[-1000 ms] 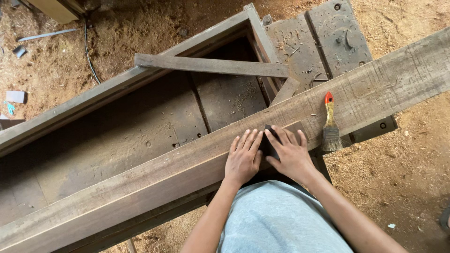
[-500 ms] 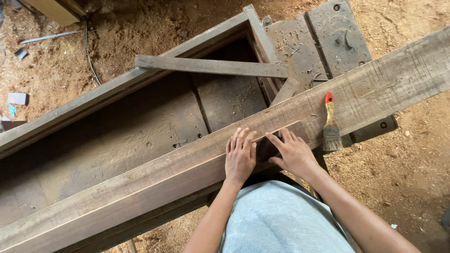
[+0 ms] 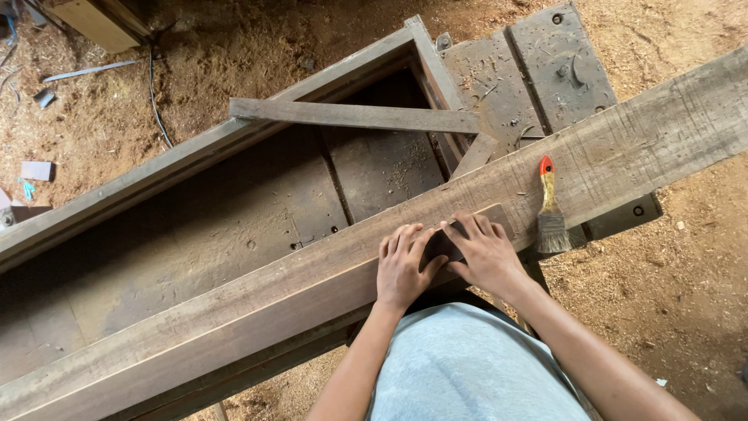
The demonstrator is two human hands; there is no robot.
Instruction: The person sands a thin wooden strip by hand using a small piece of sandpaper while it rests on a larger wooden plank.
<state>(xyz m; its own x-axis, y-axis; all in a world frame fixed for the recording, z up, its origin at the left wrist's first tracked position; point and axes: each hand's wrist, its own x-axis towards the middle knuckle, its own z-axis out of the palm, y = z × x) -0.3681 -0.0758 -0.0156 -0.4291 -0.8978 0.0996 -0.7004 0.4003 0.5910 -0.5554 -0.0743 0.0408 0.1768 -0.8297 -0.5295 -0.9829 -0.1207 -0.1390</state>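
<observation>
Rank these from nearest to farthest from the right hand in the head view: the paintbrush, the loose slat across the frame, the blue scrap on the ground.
1. Paintbrush: just beside the right hand, lying on the beam.
2. Slat: up across the frame's corner, beyond the beam.
3. Blue scrap: far left on the sawdust ground.

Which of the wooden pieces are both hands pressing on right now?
The long, broad wooden plank nearest the person: left hand and right hand press a dark block there. The thin slat lies untouched beyond.
</observation>
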